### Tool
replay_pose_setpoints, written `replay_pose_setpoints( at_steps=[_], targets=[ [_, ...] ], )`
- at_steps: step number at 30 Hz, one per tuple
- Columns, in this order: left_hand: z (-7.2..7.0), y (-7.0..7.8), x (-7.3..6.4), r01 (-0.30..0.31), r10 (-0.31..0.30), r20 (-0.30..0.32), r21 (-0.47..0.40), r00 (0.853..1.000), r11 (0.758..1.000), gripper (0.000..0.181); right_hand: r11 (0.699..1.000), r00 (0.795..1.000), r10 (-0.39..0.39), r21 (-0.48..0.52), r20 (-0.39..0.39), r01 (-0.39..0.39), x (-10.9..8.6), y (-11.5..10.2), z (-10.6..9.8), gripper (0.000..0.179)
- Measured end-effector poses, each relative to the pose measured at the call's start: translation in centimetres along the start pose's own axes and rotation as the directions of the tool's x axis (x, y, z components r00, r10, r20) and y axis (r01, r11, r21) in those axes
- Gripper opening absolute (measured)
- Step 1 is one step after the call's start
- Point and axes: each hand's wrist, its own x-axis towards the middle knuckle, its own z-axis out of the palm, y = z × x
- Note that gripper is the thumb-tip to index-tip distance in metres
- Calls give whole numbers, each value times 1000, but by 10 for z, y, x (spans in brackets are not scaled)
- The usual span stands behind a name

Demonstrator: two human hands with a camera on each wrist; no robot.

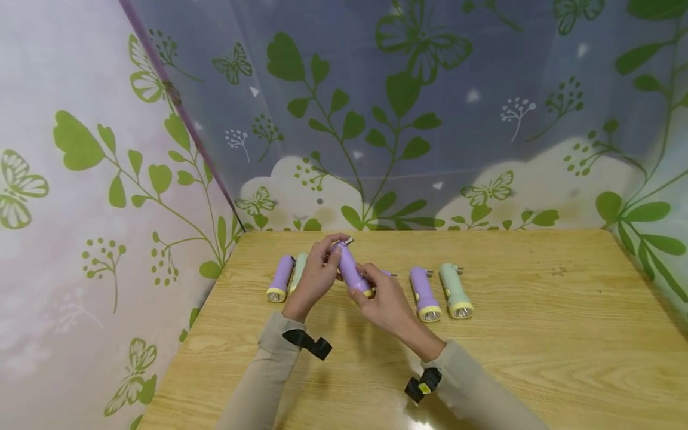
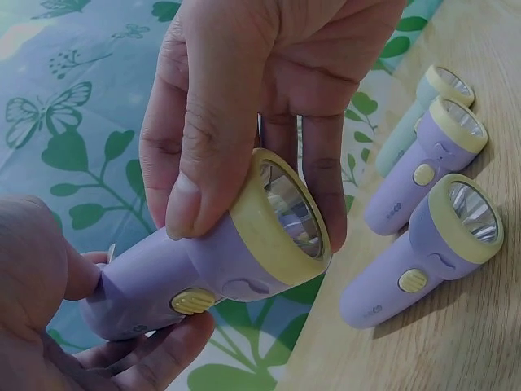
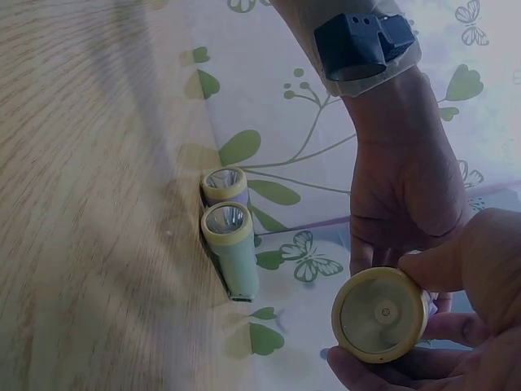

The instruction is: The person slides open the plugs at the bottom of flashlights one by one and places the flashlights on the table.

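Observation:
Both hands hold one purple flashlight [image 1: 352,272] with a yellow head ring, raised over the table. My left hand [image 1: 318,273] pinches its tail end, where small metal prongs stick out. The right hand [image 1: 386,301] grips the flashlight near its head. In the left wrist view the right hand's thumb [image 2: 207,163] lies along the neck, and a yellow switch [image 2: 194,300] shows on the barrel. The right wrist view looks straight at the round lens [image 3: 378,316], with the right hand's fingers around its ring.
Right of the hands on the wooden table [image 1: 537,346] lie a purple flashlight [image 1: 423,289] and a green flashlight [image 1: 454,286]; another purple one [image 2: 399,281] lies beside them. To the left are a purple flashlight [image 1: 281,276] and a partly hidden green one [image 3: 238,265]. Patterned cloth [image 1: 322,131] stands behind.

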Motion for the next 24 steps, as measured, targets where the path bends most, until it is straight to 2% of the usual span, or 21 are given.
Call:
replay_pose_setpoints(
  at_steps=[7,13,24],
  targets=[
    [1,0,0,-12,12,-14,7,1000,1000,33,1000,1000,5,1,3,-5,0,-1,3,39],
    [3,0,-3,-36,38,-22,76,999,996,33,999,1000,27,36,5,-28,-1,0,10,41],
    [1,-10,-2,-12,14,-19,112,1000,994,32,997,997,67,30,38,-69,-4,0,20,49]
  ],
)
